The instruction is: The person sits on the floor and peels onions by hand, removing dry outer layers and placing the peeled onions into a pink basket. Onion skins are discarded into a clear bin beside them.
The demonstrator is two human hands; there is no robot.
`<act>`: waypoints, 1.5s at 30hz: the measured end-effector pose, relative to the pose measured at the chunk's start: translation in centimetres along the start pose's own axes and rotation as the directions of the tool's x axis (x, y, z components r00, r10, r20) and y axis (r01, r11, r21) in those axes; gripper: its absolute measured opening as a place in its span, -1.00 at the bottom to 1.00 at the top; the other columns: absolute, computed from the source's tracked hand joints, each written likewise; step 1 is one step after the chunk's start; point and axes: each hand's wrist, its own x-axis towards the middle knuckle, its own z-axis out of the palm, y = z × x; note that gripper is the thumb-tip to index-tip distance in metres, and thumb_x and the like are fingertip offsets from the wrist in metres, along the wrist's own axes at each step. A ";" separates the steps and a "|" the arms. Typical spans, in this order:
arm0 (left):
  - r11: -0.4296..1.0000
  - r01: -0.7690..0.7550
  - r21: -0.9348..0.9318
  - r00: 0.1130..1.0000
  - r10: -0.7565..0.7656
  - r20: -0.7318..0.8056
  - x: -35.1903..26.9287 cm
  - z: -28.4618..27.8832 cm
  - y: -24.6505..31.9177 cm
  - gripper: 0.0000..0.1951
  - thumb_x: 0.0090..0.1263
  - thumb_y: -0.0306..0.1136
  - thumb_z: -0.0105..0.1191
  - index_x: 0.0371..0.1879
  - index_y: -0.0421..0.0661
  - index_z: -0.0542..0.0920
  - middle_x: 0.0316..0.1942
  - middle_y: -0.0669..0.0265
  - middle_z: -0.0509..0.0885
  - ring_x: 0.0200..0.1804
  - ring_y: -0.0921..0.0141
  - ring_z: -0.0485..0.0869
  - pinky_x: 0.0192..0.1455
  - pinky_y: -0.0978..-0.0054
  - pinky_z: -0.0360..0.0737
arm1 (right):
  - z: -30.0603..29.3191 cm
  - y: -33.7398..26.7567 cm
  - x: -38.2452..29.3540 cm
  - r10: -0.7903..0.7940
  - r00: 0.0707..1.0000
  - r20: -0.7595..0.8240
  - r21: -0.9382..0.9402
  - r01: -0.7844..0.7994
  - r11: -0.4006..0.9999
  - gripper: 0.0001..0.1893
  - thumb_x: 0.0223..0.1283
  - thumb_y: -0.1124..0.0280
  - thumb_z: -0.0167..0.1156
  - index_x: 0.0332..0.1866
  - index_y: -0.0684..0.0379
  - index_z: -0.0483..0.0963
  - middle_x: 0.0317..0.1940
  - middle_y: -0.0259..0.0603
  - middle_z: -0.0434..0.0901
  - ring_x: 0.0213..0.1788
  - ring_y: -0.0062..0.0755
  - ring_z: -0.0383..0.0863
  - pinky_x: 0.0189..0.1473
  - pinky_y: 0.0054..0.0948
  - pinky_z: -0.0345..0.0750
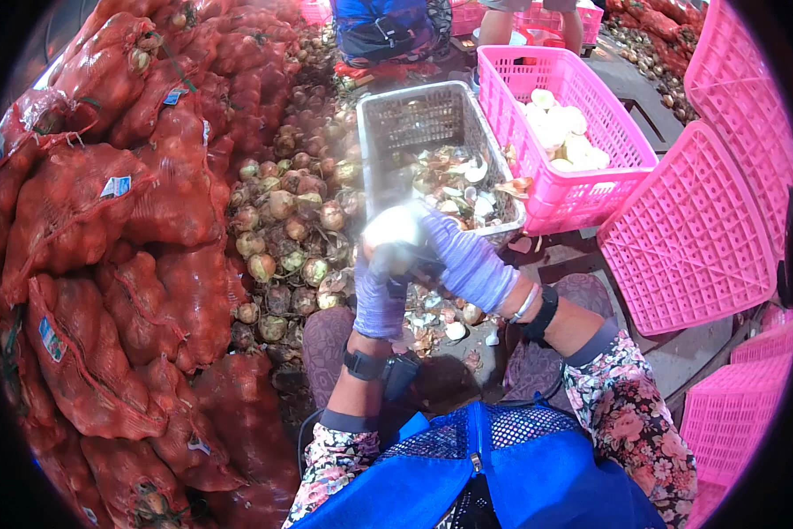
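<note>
Both of my hands wear pale purple knitted gloves and meet in front of me, above the near edge of a grey plastic crate (437, 88). My left hand (382, 297) grips a pale onion (396, 228) from below. Against the onion's right side is my right hand (470, 261), its fingers bent; blur and glare hide whether it also holds a tool. Inside the grey crate lie onion skins and trimmings (466, 182). To its right, a pink plastic crate (588, 188) contains several peeled white onions (562, 129).
Full red mesh sacks (178, 178) are piled along my left. Loose unpeeled onions (290, 211) cover the floor beside the grey crate. Empty-looking pink crates (694, 231) lean at my right. Onion scraps (436, 317) litter the ground between my knees. Other people's bare legs (497, 26) show at the back.
</note>
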 end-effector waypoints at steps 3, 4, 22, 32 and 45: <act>0.983 -0.141 0.114 0.989 0.145 -0.025 -0.1 0.4 0.0 -0.23 0.23 0.04 0.25 0.32 -0.21 0.35 0.07 0.19 0.58 0.01 0.32 0.65 0.04 0.38 0.64 | 0.4 0.0 0.0 0.202 0.969 0.143 0.092 -0.216 0.972 -0.27 0.17 0.55 0.26 0.48 0.11 0.18 0.09 -0.01 0.57 -0.02 -0.18 0.67 -0.05 -0.28 0.64; 0.977 -0.166 0.133 0.985 0.171 -0.028 -0.2 0.6 0.0 -0.24 0.24 0.03 0.25 0.32 -0.21 0.35 0.06 0.19 0.58 0.01 0.32 0.65 0.05 0.37 0.64 | 0.4 0.1 0.2 0.259 0.947 0.190 0.124 -0.285 0.950 -0.28 0.18 0.55 0.25 0.47 0.10 0.19 0.07 -0.03 0.59 -0.05 -0.17 0.68 -0.05 -0.29 0.64; 0.992 -0.120 0.023 0.991 0.119 0.060 0.4 -0.2 0.9 -0.11 0.19 0.01 0.27 0.46 -0.15 0.22 0.22 0.09 0.48 0.12 0.24 0.62 0.10 0.32 0.69 | -3.0 0.9 1.5 0.306 0.894 0.329 0.596 -0.447 0.667 -0.34 0.18 0.65 0.01 0.46 0.28 0.14 0.36 -0.04 0.39 0.23 -0.42 0.51 0.19 -0.42 0.51; 0.935 -0.243 0.258 0.970 0.231 0.076 -0.1 1.2 1.6 0.01 0.02 -0.28 0.46 0.50 -0.12 0.16 0.20 0.09 0.52 0.16 0.25 0.60 0.19 0.31 0.63 | -1.3 0.6 0.2 0.205 0.957 0.206 0.040 -0.218 0.975 -0.25 0.13 0.28 0.31 0.46 0.08 0.22 -0.15 0.10 0.66 -0.32 0.05 0.69 -0.23 -0.16 0.61; 0.851 -0.323 0.415 0.946 0.287 0.147 -0.2 1.6 1.6 0.07 -0.03 -0.27 0.48 0.51 -0.13 0.13 0.18 0.12 0.52 0.17 0.27 0.58 0.20 0.31 0.61 | -2.7 2.9 1.0 0.508 0.713 0.483 0.208 -0.657 0.725 -0.40 0.27 0.46 0.10 0.46 0.12 0.25 -0.25 -0.01 0.69 -0.35 -0.31 0.72 -0.34 -0.37 0.63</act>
